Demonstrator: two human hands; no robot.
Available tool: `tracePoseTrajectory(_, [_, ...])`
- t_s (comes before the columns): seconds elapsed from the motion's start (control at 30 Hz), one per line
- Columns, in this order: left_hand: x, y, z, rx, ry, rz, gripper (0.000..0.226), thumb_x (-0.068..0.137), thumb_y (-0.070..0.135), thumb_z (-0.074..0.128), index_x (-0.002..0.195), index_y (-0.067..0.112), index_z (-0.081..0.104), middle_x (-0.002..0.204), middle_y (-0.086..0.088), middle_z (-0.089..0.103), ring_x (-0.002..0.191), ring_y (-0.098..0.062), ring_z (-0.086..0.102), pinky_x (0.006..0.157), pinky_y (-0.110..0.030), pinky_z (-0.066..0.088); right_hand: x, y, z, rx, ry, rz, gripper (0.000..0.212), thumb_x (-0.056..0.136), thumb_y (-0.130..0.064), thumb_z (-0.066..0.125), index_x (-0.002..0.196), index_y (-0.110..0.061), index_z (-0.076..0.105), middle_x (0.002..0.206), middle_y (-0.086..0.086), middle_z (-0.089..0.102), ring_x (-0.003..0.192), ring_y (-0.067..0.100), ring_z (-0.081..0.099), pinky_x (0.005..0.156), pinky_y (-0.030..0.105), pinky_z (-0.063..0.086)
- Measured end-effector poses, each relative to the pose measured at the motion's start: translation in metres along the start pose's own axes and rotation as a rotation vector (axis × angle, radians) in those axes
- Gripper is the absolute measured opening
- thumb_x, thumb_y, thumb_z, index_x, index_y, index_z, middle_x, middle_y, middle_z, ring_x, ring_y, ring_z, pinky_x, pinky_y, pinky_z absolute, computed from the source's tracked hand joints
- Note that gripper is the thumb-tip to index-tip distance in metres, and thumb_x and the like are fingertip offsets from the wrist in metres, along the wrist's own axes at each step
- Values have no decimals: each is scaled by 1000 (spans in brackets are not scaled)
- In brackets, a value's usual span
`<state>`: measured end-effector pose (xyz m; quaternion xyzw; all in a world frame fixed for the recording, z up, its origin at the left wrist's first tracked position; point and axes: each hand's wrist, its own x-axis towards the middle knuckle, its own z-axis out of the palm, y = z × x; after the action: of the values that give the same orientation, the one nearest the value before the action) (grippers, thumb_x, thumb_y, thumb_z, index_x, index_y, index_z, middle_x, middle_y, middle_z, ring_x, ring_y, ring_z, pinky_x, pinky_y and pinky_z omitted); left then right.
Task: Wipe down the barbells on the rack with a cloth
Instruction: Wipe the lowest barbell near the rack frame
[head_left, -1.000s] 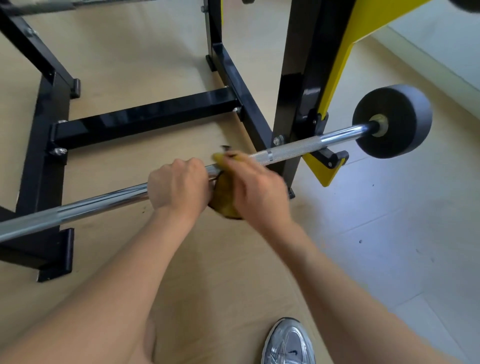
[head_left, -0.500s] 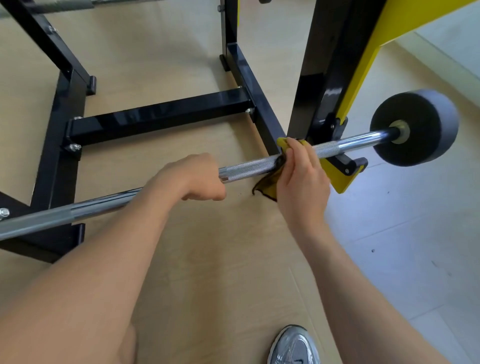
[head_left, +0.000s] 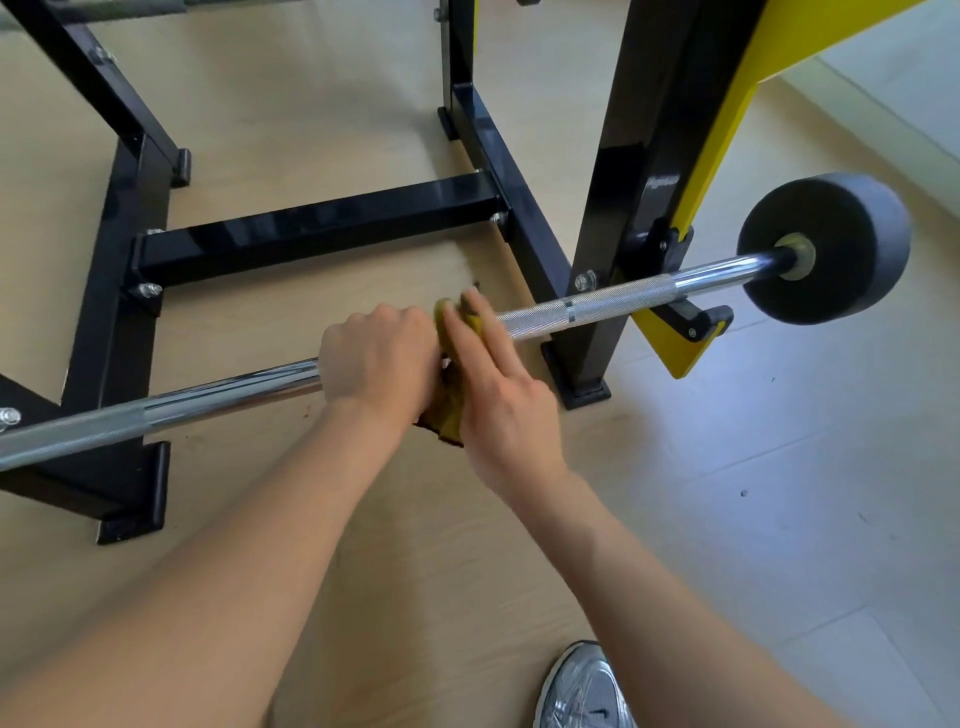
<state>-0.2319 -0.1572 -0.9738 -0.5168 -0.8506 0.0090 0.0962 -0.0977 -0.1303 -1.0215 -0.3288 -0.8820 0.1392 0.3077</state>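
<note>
The right hand (head_left: 498, 400) presses a yellow cloth (head_left: 451, 410) against the barbell (head_left: 613, 301), its fingers extended over the top of the bar while the cloth's loose end hangs below, between the two wrists. Just beside it, touching or nearly so, the left hand (head_left: 376, 358) is closed in a fist around the bar. The barbell is a long chromed steel rod crossing the view from lower left to upper right; the stretch right of the hands is knurled, with a smooth ring in it, and the part to the left is polished and then knurled again near the frame edge. Its right end carries a thick, matte dark grey round weight plate (head_left: 826, 249). The bar rests in a black hook (head_left: 696, 317) on the rack (head_left: 317, 234), a frame of glossy black square tubing bolted together, with a yellow angled panel (head_left: 727, 104) on the right upright. The rack's base stands on a pale wood-grain floor (head_left: 322, 519). A silver mesh sneaker (head_left: 582, 691) shows at the bottom edge.
</note>
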Motion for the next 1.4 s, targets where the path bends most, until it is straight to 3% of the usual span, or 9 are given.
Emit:
tracePoseTrajectory(0.13, [6, 1, -4, -29, -89, -40, 12, 91, 33, 64, 92, 22, 67, 91, -7, 70, 79, -34, 64, 66, -33, 40, 8, 35, -23, -191, -58, -143, 65, 99, -16, 28, 162, -28, 35, 172, -9, 24, 95, 31, 74, 51, 41, 54])
tracePoseTrajectory(0.3, [17, -9, -15, -114, -314, 9, 18, 79, 33, 67, 87, 21, 57, 81, -2, 56, 73, -30, 58, 65, -33, 42, 8, 72, -47, -231, 222, 315, 55, 101, -11, 43, 155, -20, 46, 170, -2, 31, 102, 29, 69, 57, 34, 53])
tracePoseTrajectory(0.5, [44, -11, -23, -425, -891, -83, 15, 73, 20, 69, 80, 9, 63, 60, -6, 54, 50, -23, 42, 49, -26, 34, 10, 31, -25, -146, -98, -214, 55, 105, -22, 40, 159, -22, 42, 170, -9, 28, 87, 24, 72, 57, 36, 55])
tracePoseTrajectory(0.7, [31, -17, -8, -308, -444, 7, 24, 66, 42, 68, 74, 19, 66, 68, -2, 66, 61, -25, 63, 54, -29, 45, 8, 70, -40, -150, 308, 422, 65, 99, 3, 46, 159, -21, 41, 171, -7, 28, 126, 24, 61, 71, 39, 60])
tracePoseTrajectory(0.9, [12, -15, 6, -185, -67, 148, 20, 80, 47, 63, 82, 29, 56, 73, 4, 56, 66, -28, 61, 58, -33, 52, -5, 29, -4, -99, -24, -220, 66, 100, -4, 44, 162, -27, 38, 172, -14, 21, 91, 22, 75, 55, 40, 57])
tracePoseTrajectory(1.07, [8, -16, 8, -140, -25, 156, 22, 86, 48, 63, 84, 25, 63, 73, 1, 59, 65, -29, 59, 58, -34, 52, -6, 46, -15, -96, 245, 193, 60, 102, -2, 43, 160, -16, 42, 170, -4, 30, 84, 29, 72, 54, 36, 55])
tracePoseTrajectory(1.17, [2, -14, 7, -138, 40, 190, 24, 86, 47, 66, 86, 23, 66, 77, -3, 66, 68, -34, 63, 55, -33, 42, -9, 15, 2, -29, 94, -1, 66, 98, 1, 45, 160, -19, 41, 172, -9, 23, 76, 27, 70, 52, 38, 54])
tracePoseTrajectory(1.27, [-7, -16, 10, -158, 176, 250, 25, 82, 40, 74, 85, 18, 64, 76, -3, 66, 63, -29, 59, 52, -31, 38, -4, 34, -6, 23, 12, -217, 60, 102, -5, 43, 160, -19, 42, 171, -9, 27, 112, 21, 73, 69, 39, 62])
tracePoseTrajectory(1.4, [-30, 5, 22, -66, 240, 82, 22, 89, 30, 57, 105, 15, 54, 92, -2, 56, 82, -24, 50, 74, -38, 41, -5, 48, -17, 124, 302, 208, 48, 110, -17, 39, 158, -14, 45, 167, -1, 38, 133, 2, 53, 91, 30, 60])
